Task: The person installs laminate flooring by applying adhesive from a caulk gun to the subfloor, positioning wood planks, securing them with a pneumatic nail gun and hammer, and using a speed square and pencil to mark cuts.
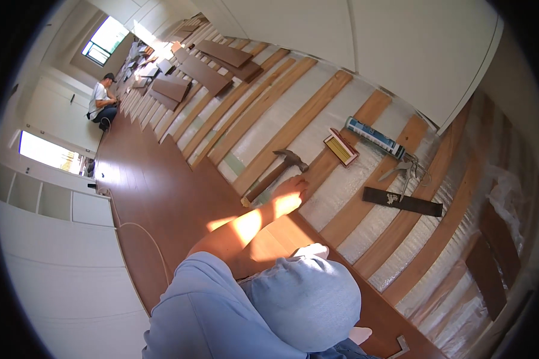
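Observation:
My left hand (290,189) lies flat on the edge of the laid brown floorboards (161,191), fingers stretched toward the bare subfloor, holding nothing. Sunlight falls across the forearm. A hammer (279,169) with a wooden handle lies just beyond the fingers on a wooden batten (305,116), its steel head pointing away. The hand is right beside the handle; I cannot tell whether it touches it. My blue sleeve and light blue knee (305,299) fill the lower middle. My right hand is out of sight.
On the silver underlay (341,191) between battens lie a red-edged box of yellow strips (340,148), a sealant tube (374,137), a metal hand tool (406,170) and a black bar (401,201). Loose brown planks (206,75) lie farther off. Another person (102,102) crouches at the far end. A white cable (144,236) crosses the floor.

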Demonstrator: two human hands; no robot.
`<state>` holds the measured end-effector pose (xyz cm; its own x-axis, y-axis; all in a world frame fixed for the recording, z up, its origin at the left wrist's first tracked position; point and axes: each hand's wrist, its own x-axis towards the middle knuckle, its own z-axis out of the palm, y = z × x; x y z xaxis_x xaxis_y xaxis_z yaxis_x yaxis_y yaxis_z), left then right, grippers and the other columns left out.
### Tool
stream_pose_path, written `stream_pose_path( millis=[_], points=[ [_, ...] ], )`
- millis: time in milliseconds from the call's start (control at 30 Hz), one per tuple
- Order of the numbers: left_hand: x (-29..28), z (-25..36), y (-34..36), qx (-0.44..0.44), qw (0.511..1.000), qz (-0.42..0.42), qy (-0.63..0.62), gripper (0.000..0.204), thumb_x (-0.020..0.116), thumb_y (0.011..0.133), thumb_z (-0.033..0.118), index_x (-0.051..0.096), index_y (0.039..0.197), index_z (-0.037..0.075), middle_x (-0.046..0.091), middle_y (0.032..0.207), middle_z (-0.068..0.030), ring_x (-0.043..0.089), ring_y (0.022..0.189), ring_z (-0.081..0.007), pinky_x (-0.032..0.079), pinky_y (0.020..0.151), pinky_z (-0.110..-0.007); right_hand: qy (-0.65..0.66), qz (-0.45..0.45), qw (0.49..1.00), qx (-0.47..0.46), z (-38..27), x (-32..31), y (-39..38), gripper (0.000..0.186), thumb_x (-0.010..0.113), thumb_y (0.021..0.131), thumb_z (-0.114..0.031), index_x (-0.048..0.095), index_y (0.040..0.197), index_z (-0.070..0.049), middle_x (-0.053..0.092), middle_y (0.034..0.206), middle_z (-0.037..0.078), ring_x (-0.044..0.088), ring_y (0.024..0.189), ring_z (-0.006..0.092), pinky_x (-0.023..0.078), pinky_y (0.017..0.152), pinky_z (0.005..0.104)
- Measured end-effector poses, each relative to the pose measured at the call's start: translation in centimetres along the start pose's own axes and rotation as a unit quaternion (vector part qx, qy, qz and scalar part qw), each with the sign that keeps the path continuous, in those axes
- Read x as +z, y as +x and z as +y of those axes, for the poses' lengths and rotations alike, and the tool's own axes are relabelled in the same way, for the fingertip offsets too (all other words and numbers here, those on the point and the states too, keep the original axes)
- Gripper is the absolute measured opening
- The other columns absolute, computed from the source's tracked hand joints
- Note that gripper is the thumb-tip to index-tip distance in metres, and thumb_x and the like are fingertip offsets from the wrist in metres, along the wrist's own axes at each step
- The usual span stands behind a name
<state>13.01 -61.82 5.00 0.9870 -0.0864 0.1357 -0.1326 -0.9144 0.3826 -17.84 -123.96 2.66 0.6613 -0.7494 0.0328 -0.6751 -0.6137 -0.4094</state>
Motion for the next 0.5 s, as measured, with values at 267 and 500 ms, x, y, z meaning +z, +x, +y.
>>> stream_pose_path(
  millis=[267,500],
  points=[
    [-8.4,-16.7,-12.2,-0.269,0.942,0.138,0.145,0.022,0.065,0.093,0.013,0.069,0.113,0.005,0.064,0.116,-0.0150,0.062,0.108,-0.0359,0.052,0.094,-0.046,0.051,-0.118,0.980,-0.153,-17.3,2.9,9.3,0.042,0.057,0.103,-0.032,0.064,0.128,0.001,0.067,0.124,0.020,0.063,0.109,0.0339,0.050,0.097,0.0419],
    [-11.2,-27.6,-11.3,-0.436,0.880,0.138,0.127,0.031,0.062,0.095,0.015,0.064,0.124,0.004,0.062,0.125,-0.0169,0.057,0.120,-0.0386,0.047,0.103,-0.048,0.028,-0.234,0.948,-0.213,-36.1,2.6,12.0,0.035,0.056,0.103,-0.023,0.064,0.127,0.000,0.067,0.121,0.018,0.063,0.105,0.0298,0.050,0.094,0.0387]
  ],
)
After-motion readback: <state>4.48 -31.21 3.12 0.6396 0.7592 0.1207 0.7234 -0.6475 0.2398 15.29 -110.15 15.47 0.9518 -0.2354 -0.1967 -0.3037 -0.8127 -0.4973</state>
